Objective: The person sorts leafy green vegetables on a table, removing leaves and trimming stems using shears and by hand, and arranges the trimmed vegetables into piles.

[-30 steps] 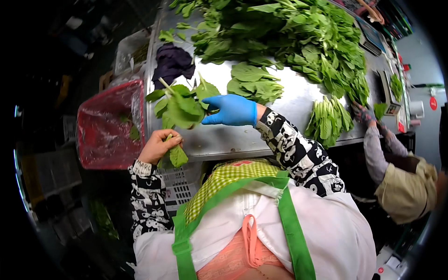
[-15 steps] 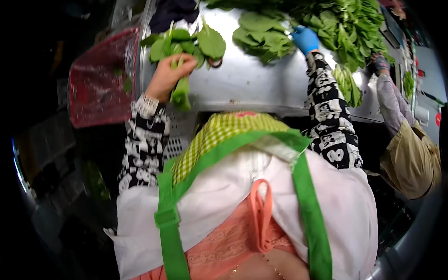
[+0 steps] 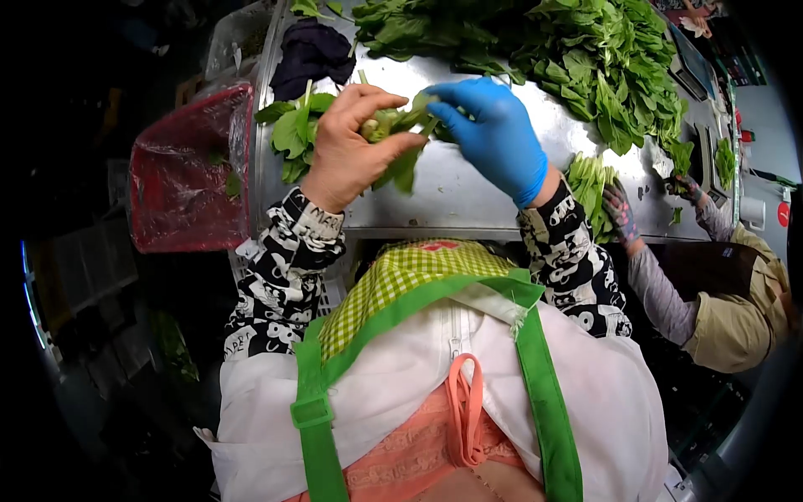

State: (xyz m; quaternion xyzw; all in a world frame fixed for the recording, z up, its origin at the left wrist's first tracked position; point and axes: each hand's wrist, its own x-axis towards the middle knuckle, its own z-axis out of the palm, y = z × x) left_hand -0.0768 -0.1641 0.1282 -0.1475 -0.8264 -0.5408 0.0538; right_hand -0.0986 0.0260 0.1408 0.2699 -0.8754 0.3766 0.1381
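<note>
My left hand (image 3: 350,155), bare, is closed around a small bunch of leafy greens (image 3: 405,173) held above the metal table. The pale stem ends show between its thumb and fingers. My right hand (image 3: 498,138), in a blue glove, meets it from the right, thumb and fingertips pinched on a leaf of the same bunch. Loose green leaves (image 3: 291,134) lie on the table just behind and left of my left hand. A dark purple cloth-like bundle (image 3: 311,60) lies farther back.
A large heap of leafy greens (image 3: 606,79) covers the back right of the metal table (image 3: 368,209). At left stands a red bin (image 3: 188,171) lined with clear plastic. On the right, a co-worker's patterned-gloved hand (image 3: 619,213) touches a bundle of greens (image 3: 590,186).
My left hand has risen and moved right with greens in it. My right hand has come left from the leaf pile to meet it. The co-worker's hand has reached the right-hand bundle.
</note>
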